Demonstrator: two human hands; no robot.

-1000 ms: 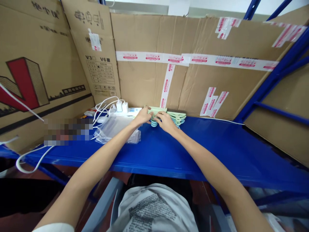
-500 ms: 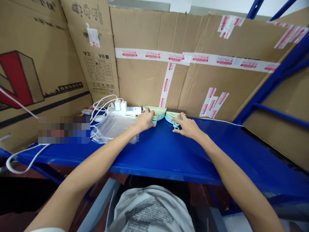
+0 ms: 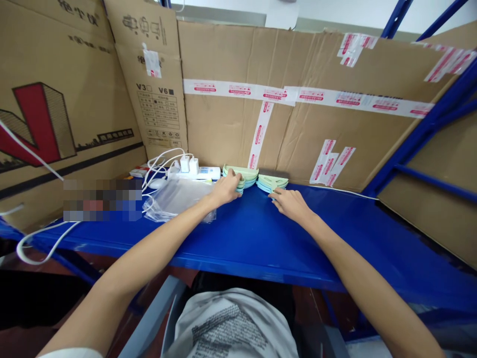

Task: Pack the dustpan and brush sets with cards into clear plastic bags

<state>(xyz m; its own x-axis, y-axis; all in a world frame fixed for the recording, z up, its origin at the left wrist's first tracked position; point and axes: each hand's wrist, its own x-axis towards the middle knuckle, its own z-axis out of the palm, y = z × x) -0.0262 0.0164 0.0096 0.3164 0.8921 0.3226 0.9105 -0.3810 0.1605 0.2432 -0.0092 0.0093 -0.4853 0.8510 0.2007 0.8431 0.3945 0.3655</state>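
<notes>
Two small stacks of pale green and light blue curved plastic pieces sit at the back of the blue shelf (image 3: 335, 233), against the cardboard wall. My left hand (image 3: 225, 189) rests on the left stack (image 3: 244, 175), fingers curled over its near edge. My right hand (image 3: 288, 201) lies just in front of the right stack (image 3: 272, 182), fingertips touching its front edge. Neither stack is lifted off the shelf.
A pile of clear plastic bags (image 3: 175, 199) lies left of my left hand. Behind it sit a white power strip (image 3: 196, 172) with plugged chargers and loose white cables (image 3: 160, 161). Taped cardboard boxes (image 3: 305, 104) wall the back and left. Blue rack posts (image 3: 421, 129) stand at right.
My hands began together on one pile of pieces; the pieces now stand as two side-by-side stacks, and my right hand has moved right to the second stack.
</notes>
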